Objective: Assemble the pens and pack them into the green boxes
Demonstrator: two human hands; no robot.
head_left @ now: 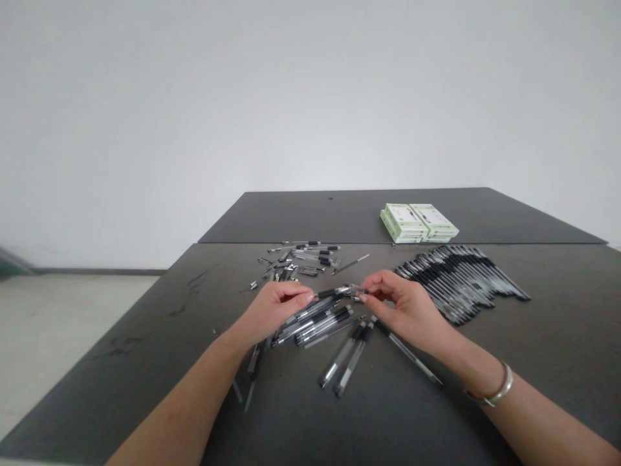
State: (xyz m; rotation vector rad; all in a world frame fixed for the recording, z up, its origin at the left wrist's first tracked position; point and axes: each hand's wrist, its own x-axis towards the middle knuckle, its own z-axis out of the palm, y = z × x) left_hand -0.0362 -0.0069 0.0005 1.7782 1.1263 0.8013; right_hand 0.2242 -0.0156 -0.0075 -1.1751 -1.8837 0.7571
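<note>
My left hand (274, 309) is closed around the barrel of a clear pen with a black grip (334, 292), held just above the dark table (145, 349). My right hand (405, 304) pinches the tip end of that same pen, fingers pressed together. Under and between both hands lies a loose heap of clear-and-black pens (320, 323). Two more pens (345, 360) lie side by side toward me, and a thin refill (410, 355) rests under my right wrist.
A neat row of several assembled pens (460, 278) lies to the right. Two green-and-white boxes (418, 222) stand behind it. Scattered pen parts and caps (301, 259) lie further back. A silver bracelet (497, 388) is on my right wrist. The table's left edge drops to a light floor.
</note>
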